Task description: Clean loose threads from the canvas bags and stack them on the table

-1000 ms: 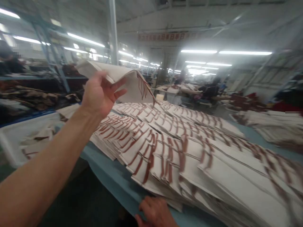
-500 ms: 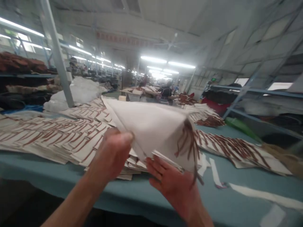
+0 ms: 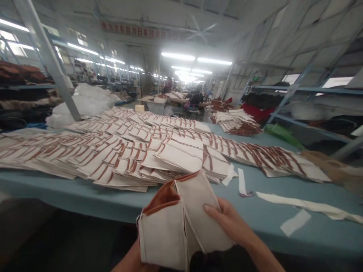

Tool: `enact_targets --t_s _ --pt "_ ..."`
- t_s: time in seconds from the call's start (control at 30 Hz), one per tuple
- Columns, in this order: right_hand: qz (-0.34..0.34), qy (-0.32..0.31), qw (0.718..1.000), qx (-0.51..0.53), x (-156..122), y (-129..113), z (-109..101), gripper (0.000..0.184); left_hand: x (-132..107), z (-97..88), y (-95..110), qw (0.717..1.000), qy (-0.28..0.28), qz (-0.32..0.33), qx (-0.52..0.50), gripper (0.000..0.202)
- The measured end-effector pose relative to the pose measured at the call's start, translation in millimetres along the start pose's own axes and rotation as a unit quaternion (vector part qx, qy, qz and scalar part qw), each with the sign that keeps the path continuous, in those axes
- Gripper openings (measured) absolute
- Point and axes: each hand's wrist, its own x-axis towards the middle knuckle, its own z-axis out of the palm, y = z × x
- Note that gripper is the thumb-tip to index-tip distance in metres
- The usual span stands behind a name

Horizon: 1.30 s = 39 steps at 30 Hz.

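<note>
An off-white fabric pouch (image 3: pixel 164 232) with a brown lining is held up before me, off the table's front edge. Its mouth gapes at the top and the brown inside shows. My right hand (image 3: pixel 227 217) grips its right panel, thumb across the front and fingers behind. At the pouch's lower left is my left hand (image 3: pixel 136 257), mostly covered by the fabric; its fingers are hidden. Just beyond, similar off-white pieces with brown edging (image 3: pixel 181 153) lie in a loose pile on the table.
Overlapping rows of such pieces (image 3: pixel 56 155) cover much of the blue-green table (image 3: pixel 255 226). White strips (image 3: pixel 309 204) lie at right, near a green bag (image 3: pixel 283 136). A metal post (image 3: pixel 53 64) rises at left beside clear plastic bags (image 3: pixel 82 105). Shelves (image 3: pixel 306 90) line the right; people (image 3: pixel 195 98) are farther back.
The pouch has come down and nearer, turned so its brown lining shows instead of loose brown strips. My right hand moved from beneath it to its right side; my left hand dropped behind it.
</note>
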Motion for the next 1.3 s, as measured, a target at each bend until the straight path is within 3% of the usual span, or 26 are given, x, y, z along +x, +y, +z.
enact_targets --t_s 0.1,0.27,0.33,0.43,0.53,0.63,0.73,0.83,0.93,1.07,1.17,1.3 --pt "-0.042 0.075 0.996 -0.033 -11 12 4 0.063 10 0.4 -24 0.999 0.04 -0.033 -0.002 0.051" --pt "-0.089 0.143 0.98 -0.101 -36 23 -3 0.057 14 -25.0 -56 0.981 0.142 -0.035 -0.124 0.072" --pt "-0.124 0.142 0.971 -0.145 -41 28 -7 0.054 16 -33.0 -55 0.972 0.209 -0.031 -0.105 0.075" --pt "-0.205 0.119 0.946 -0.219 -42 39 -11 0.05 18 -30.7 -35 0.961 0.274 0.027 0.017 0.063" --pt "-0.272 0.063 0.921 -0.273 -44 46 -8 0.044 20 -10.9 -2 0.948 0.236 0.085 0.194 0.042" --pt "-0.31 0.032 0.901 -0.301 -50 42 -2 0.037 25 18.2 27 0.906 0.168 0.22 0.322 0.031" --pt "-0.34 0.012 0.882 -0.326 -56 34 5 0.03 30 45.0 42 0.865 0.12 0.339 0.349 0.027" --pt "-0.354 0.015 0.856 -0.376 -59 31 10 0.033 28 60.3 46 0.858 0.093 0.367 0.347 0.024" --pt "-0.364 0.036 0.833 -0.415 -59 35 16 0.038 24 64.9 50 0.88 0.072 0.323 0.341 0.014" --pt "-0.378 0.045 0.809 -0.447 -54 41 23 0.043 20 65.9 59 0.945 0.041 0.135 0.296 0.015" --pt "-0.381 0.047 0.794 -0.472 -50 45 26 0.043 20 65.2 61 0.969 0.004 0.024 0.246 0.022" --pt "-0.362 0.023 0.803 -0.472 -48 47 27 0.032 20 62.1 58 0.976 -0.004 -0.009 0.218 0.025"
